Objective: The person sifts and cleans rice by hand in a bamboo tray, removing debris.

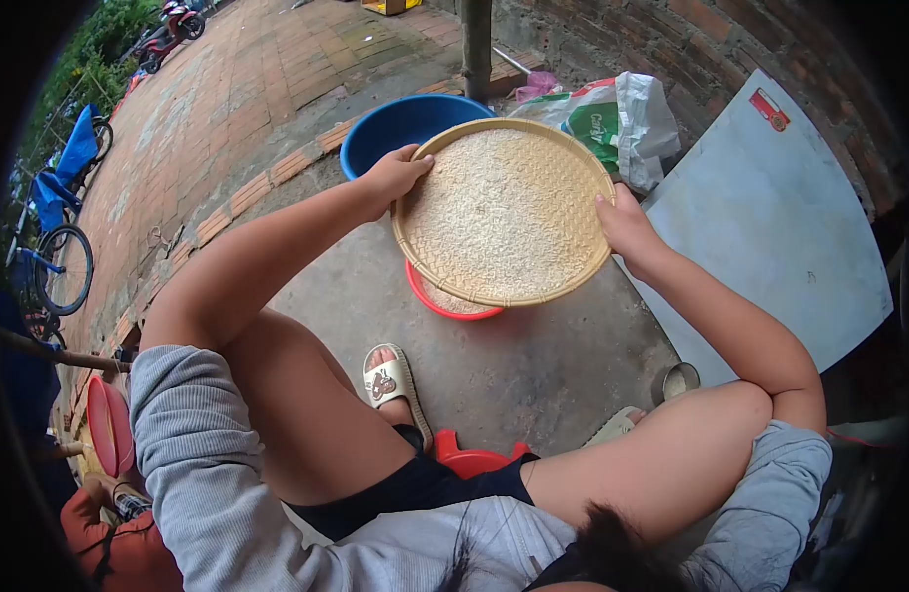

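A round woven tray (573, 163) is held up in front of me, with pale grain (489, 212) spread over much of its surface. My left hand (397, 178) grips the tray's left rim, thumb on top. At the right rim my right hand (627, 229) is closed on the edge. Partly hidden under the tray is a red basin (452, 312) that also holds pale grain. Behind the tray's upper left stands a blue basin (400, 123), its right part covered by the tray.
A white and green sack (632, 128) lies by the brick wall. A large pale board (770, 227) leans at the right. Near my right knee is a metal bowl (675, 381). At lower left, another person (129, 543) is beside a red basin (109, 424). Bicycles stand far left.
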`<state>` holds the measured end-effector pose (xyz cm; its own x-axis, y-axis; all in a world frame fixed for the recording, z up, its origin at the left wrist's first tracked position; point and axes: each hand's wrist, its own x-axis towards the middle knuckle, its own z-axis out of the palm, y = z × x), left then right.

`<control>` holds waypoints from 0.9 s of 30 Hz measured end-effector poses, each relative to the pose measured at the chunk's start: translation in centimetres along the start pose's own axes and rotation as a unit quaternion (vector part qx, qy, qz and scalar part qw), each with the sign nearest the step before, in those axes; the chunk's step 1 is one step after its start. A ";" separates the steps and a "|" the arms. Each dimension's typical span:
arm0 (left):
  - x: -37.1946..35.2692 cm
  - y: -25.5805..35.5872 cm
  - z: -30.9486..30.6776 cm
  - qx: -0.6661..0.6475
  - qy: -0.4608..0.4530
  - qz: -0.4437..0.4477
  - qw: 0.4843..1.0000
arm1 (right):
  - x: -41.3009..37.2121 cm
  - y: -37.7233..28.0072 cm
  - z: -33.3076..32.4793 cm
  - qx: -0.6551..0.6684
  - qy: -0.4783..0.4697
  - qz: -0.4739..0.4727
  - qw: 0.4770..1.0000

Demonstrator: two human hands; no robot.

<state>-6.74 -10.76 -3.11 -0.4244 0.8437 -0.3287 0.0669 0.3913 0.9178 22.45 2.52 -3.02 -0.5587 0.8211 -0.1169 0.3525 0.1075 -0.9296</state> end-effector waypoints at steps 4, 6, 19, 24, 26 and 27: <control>-0.8 1.6 3.1 0.046 0.018 -0.005 0.999 | 0.6 1.6 -3.0 0.005 0.017 0.010 1.000; -1.0 2.3 4.9 0.076 -0.003 -0.006 0.997 | 1.1 3.1 -4.7 0.019 0.007 0.050 0.999; 1.4 4.5 4.7 0.314 0.133 0.163 0.926 | 1.4 2.1 -5.0 0.060 0.087 0.006 0.994; 2.7 -1.3 9.1 0.198 0.150 0.155 0.956 | 1.7 5.2 -6.5 0.049 0.092 0.026 0.994; 4.3 -3.8 10.4 0.089 0.109 0.129 0.982 | 1.4 6.3 -7.1 0.005 0.051 0.105 0.993; 4.6 -5.2 11.1 0.005 0.095 0.116 0.989 | 0.8 6.8 -6.8 0.009 0.043 0.119 0.992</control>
<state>0.93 -4.82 -11.87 -0.5582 0.8274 -0.0612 0.1907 0.1997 0.9611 29.51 7.75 -7.01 -0.3949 0.8667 -0.3047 0.4524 -0.1052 -0.8856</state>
